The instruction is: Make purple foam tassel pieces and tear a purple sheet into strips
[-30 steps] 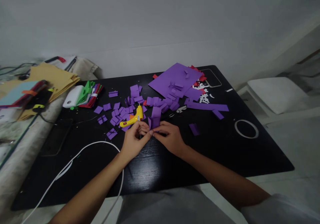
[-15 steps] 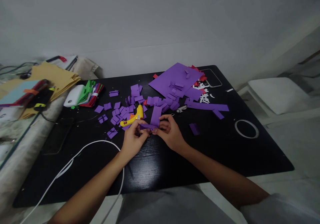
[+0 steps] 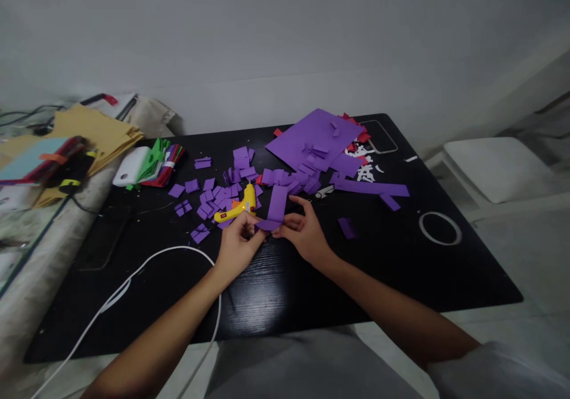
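Note:
A folded purple strip [image 3: 277, 204] stands up between both hands near the middle of the black table. My left hand [image 3: 238, 240] pinches its lower left end between thumb and fingers. My right hand [image 3: 306, 233] is at the strip's lower right edge, thumb and lower fingers closed on it, the index finger raised. Just beyond my left hand lies a yellow glue gun [image 3: 238, 206]. Many small folded purple pieces [image 3: 207, 200] are scattered around the gun.
A large purple sheet [image 3: 307, 138] lies at the back, near white scraps [image 3: 366, 173]. A tape ring [image 3: 440, 228] is on the right. A white cable [image 3: 167, 249] curves across the left, below coloured bundles [image 3: 162, 164].
My right index finger has lifted off the strip's upper part and stretched out. The lower fold of the strip has turned, showing more of its face. My left hand keeps its pinch.

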The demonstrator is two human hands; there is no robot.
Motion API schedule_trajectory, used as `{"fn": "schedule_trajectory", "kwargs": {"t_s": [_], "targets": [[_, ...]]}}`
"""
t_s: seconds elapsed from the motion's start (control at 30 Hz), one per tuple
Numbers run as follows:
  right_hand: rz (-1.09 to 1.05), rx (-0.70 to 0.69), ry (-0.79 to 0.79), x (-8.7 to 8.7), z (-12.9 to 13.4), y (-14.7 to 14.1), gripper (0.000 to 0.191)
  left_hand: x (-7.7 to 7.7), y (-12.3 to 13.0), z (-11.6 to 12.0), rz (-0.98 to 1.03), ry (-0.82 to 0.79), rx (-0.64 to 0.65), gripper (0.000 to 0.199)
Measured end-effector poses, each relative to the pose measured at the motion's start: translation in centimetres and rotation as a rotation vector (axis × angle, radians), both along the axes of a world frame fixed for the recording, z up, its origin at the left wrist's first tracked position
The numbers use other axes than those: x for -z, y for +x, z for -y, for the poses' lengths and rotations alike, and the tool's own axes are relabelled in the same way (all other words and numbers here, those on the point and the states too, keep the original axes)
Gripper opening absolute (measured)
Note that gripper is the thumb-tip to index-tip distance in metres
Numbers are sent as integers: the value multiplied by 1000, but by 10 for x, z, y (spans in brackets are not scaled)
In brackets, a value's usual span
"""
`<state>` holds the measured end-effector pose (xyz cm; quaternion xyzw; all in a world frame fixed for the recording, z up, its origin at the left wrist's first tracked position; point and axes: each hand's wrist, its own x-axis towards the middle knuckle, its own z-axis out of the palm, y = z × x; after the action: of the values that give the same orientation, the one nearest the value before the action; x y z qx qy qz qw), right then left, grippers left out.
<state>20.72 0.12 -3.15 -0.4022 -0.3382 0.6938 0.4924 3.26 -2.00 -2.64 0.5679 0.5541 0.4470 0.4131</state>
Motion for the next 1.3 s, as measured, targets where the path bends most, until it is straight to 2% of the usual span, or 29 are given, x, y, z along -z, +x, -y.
{"fn": "schedule_trajectory", "kwargs": {"t_s": [0.13, 0.33, 0.57, 0.77, 0.93, 1.1, 1.3], "targets": [[28, -7, 2, 2, -1, 1, 79, -1, 0, 0, 33, 1, 25, 15], [42, -60, -34, 4, -2, 1, 56, -1, 0, -1, -9, 9, 26, 12], [17, -145, -75, -2, -3, 5, 37, -9, 4, 1, -26, 34, 50, 15], [40, -130, -69, 0, 1, 2, 34, -15, 8, 2, -301, 56, 27, 17], [125, -78, 56, 7, 2, 0, 28, -12, 9, 1, -423, 78, 23, 17], [162, -70, 158, 7, 4, -1, 24, -10, 7, 0, -349, 24, 60, 13], [149, -87, 187, 3, 7, -4, 34, -11, 8, -1, -209, 0, 23, 13]]}}
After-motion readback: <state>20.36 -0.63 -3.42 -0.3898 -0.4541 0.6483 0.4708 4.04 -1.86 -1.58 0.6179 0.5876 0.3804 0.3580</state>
